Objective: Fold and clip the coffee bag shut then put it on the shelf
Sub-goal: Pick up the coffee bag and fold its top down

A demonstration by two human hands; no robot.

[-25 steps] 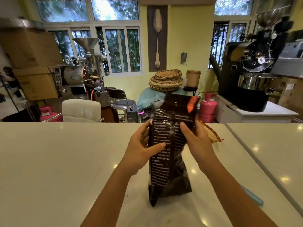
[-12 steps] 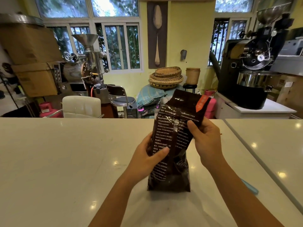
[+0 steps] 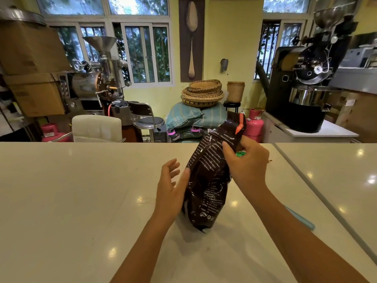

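Note:
A dark brown coffee bag (image 3: 208, 180) with white print and an orange tab near its top stands on the white counter (image 3: 81, 190), its top leaning right. My right hand (image 3: 245, 160) grips the bag's upper part, thumb on the near face. A small green bit (image 3: 240, 153) shows between its fingers; I cannot tell what it is. My left hand (image 3: 170, 186) is open beside the bag's left edge, fingers spread, thumb at the bag's side.
A light blue flat object (image 3: 302, 218) lies on the counter behind my right forearm. A second counter (image 3: 336, 174) adjoins on the right. Beyond the far edge stand a white chair (image 3: 97, 128), roasters, pink gas cylinders and stacked baskets.
My left hand has let go of the bag and opened beside it. My right hand has tipped the bag's top to the right.

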